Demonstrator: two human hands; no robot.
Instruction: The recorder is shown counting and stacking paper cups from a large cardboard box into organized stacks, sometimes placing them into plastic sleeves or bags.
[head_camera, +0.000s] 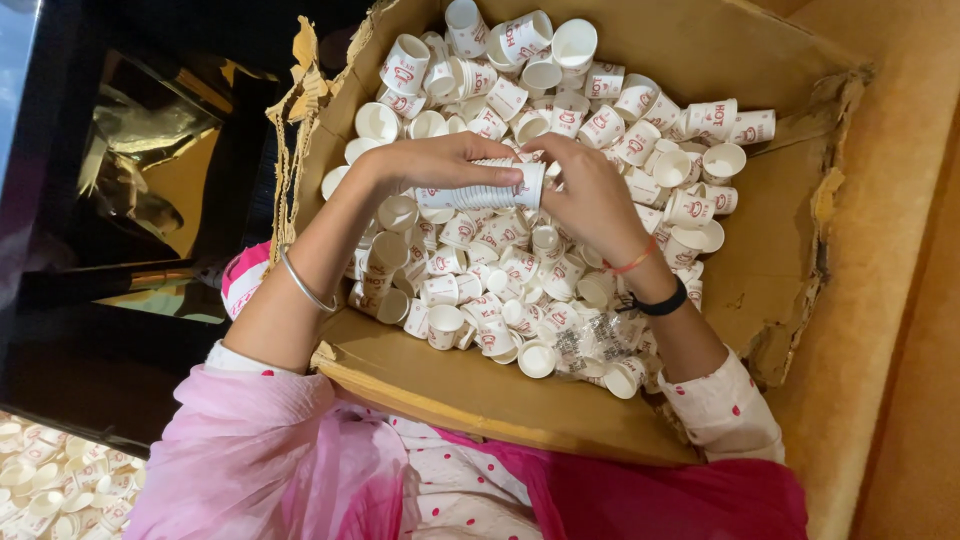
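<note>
A torn cardboard box (440, 375) on my lap is full of several small white paper cups with red print (620, 130). Above the pile, both hands hold a nested stack of the same cups (480, 190) lying sideways. My left hand (435, 160) grips the stack from above, with a metal bangle on that wrist. My right hand (590, 195) closes on the stack's right end; a black band and a red thread sit on that wrist. A crumpled clear plastic wrapper (590, 340) lies among the cups near my right forearm.
A dark cabinet with a shiny gold-coloured reflective panel (150, 170) stands left of the box. More loose white cups (55, 490) lie at the bottom left. A tan padded surface (890, 300) runs along the right. Pink clothing (300, 460) fills the foreground.
</note>
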